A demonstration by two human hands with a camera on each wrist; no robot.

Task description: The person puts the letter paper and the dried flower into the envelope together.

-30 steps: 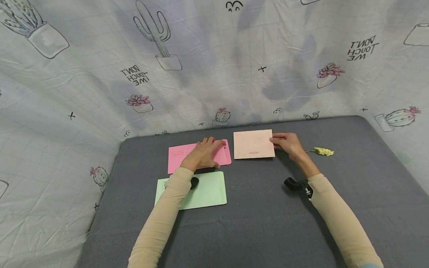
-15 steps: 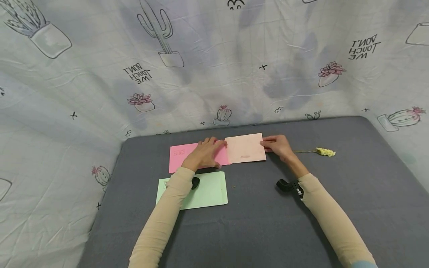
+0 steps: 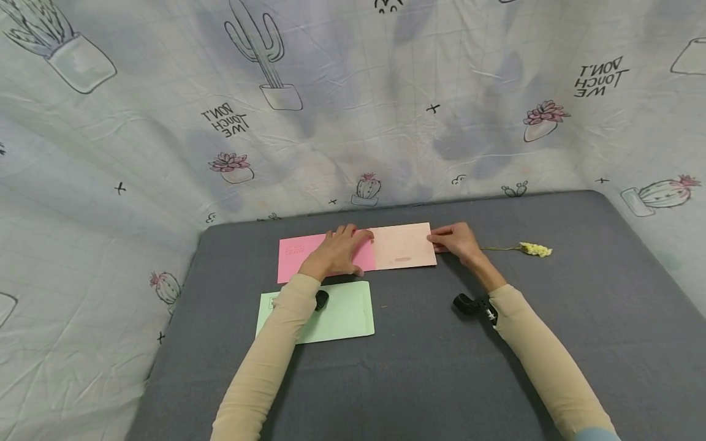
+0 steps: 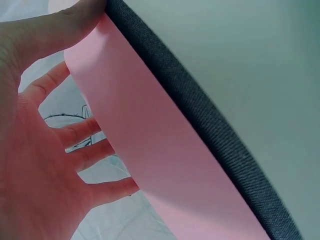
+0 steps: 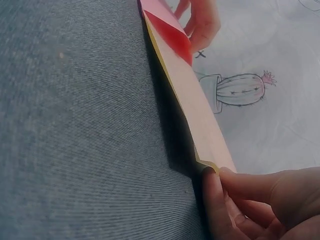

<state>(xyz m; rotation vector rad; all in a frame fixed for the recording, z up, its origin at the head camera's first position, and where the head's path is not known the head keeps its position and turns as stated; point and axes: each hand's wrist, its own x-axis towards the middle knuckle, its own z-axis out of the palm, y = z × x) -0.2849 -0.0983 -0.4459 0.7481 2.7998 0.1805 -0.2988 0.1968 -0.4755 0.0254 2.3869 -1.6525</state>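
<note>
A pink envelope (image 3: 298,250) lies toward the back of the table, left of centre. Across it reaches my left hand (image 3: 336,252), thumb at the near edge and fingertips (image 4: 131,186) at the far edge. The envelope's mouth gapes on the right, showing a red inside (image 5: 172,37). Into this mouth goes the left end of a peach card (image 3: 405,246), its rest lying out to the right. My right hand (image 3: 456,240) pinches the card's right end between thumb and fingers, close over the table.
A light green envelope (image 3: 344,312) lies nearer, partly under my left forearm. To the right, a yellow flower (image 3: 535,249) with a thin stem lies on the grey table (image 3: 430,380). A patterned cloth (image 3: 353,122) hangs behind the table.
My right hand has carried the peach card leftward and slightly nearer, so its left end now sits in the pink envelope's mouth. The left hand has stayed in place.
</note>
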